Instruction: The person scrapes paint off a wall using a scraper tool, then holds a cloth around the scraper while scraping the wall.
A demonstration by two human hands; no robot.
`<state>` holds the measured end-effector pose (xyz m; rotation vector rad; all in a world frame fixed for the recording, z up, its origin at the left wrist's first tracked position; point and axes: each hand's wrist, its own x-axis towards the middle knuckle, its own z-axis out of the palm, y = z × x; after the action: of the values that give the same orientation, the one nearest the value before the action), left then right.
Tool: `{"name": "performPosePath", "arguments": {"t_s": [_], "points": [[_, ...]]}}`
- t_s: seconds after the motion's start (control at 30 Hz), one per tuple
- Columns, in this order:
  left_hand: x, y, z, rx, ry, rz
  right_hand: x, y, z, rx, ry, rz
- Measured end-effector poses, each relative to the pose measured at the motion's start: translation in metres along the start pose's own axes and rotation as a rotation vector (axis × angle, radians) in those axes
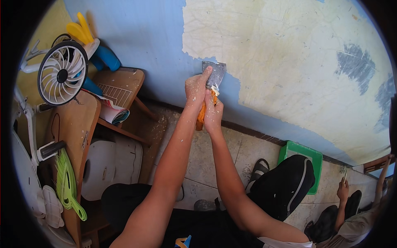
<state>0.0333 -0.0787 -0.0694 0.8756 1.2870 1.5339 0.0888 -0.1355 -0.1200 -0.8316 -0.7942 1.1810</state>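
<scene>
A scraper with a broad grey metal blade (218, 72) and an orange handle (201, 115) is in both my hands. My right hand (213, 113) is wrapped around the handle. My left hand (196, 88) grips near the blade's base, its thumb laid along the blade's face. The blade lies against the blue paint (161, 59), just below the ragged edge of the bare, cream-coloured wall patch (263, 55). Pale paint flakes (215, 90) cling where blade and handle meet, and specks dot my hands and forearms.
Left stand a wooden desk (69, 121) and a white machine with a fan-like wheel (62, 74). A light-green hand brush (66, 183) hangs beside them. A green tray (318, 167) sits on the floor by the wall. Another person's hand (342, 189) holds a thin tool at lower right.
</scene>
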Motion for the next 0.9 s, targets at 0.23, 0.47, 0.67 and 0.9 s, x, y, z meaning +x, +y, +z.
{"name": "performPosePath", "arguments": {"t_s": [0.23,0.47,0.67,0.9], "points": [[-0.007,-0.017,0.001,-0.136,0.020,-0.066,-0.006,0.009,-0.017,-0.119,-0.006,-0.004],[-0.001,-0.015,-0.010,-0.113,-0.020,-0.142,-0.012,0.000,-0.007,-0.101,0.001,0.018],[-0.003,0.002,0.003,-0.285,-0.035,-0.178,0.004,-0.005,-0.011,-0.198,-0.033,0.015],[0.001,0.001,-0.002,-0.230,-0.017,-0.163,0.004,-0.003,-0.005,-0.137,-0.020,0.007]]}}
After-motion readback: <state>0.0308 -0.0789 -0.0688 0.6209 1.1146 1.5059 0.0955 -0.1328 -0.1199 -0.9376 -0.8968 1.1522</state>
